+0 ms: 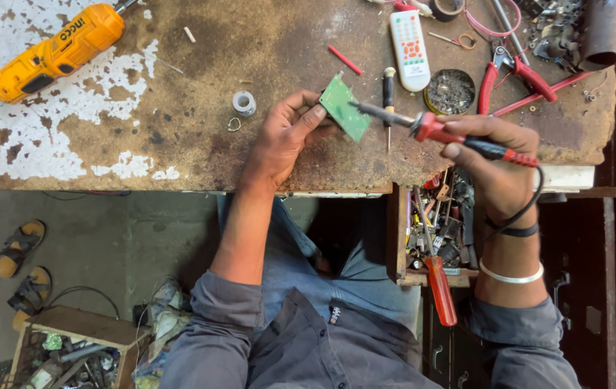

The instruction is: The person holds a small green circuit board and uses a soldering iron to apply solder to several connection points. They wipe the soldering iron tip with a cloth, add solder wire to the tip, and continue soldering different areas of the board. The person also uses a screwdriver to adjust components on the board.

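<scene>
Now we hold a small green circuit board tilted above the counter, pinched at its edge by our left hand, whose grip is closed on it with the thumb pressing the near side. Our right hand wraps shut around the handle of a red soldering iron, its tip meeting the board's face. To do this well, we judge that the board should stay steady and the tip rest lightly on one joint only. Both forearms reach forward over the counter's edge, wrists slightly bent, the right above an open drawer of tools.
</scene>
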